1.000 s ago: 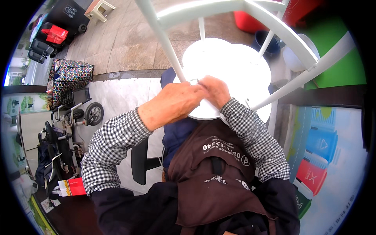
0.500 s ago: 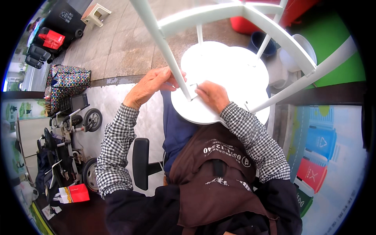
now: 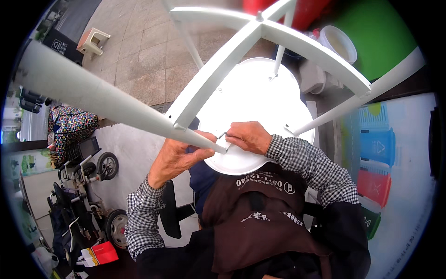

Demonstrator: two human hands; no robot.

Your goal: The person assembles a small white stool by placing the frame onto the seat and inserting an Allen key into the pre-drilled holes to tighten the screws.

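In the centre of the frame an upturned white seat (image 3: 267,104) sits at the person's lap, underside up, so its legs point up and outward and the joints face the hands, which is probably why it is laid this way. The left hand's (image 3: 178,157) grip is curled about the end of the near left leg (image 3: 104,106), thumb on one side and fingers on the other, seemingly to steady it against the seat; how firmly cannot be told. The right hand (image 3: 250,136) has its fingertips pinched on a small bent grey metal key (image 3: 223,135) just beside that leg's end, perhaps to keep the short tool under control. Those fingers hide part of the key. The thick leg crosses from the left, and the curved crosspiece (image 3: 223,65) arches over the upper centre, leaving a confined space for the hands; the right leg (image 3: 341,111) slants off toward the upper right. Farther out, a round white tub (image 3: 338,45) is at upper right, a low plastic stool (image 3: 93,42) at upper left, and a patterned bag (image 3: 72,130) with a wheeled frame (image 3: 86,168) at the left edge. A black armrest (image 3: 170,210) stands below the left hand, near its forearm.
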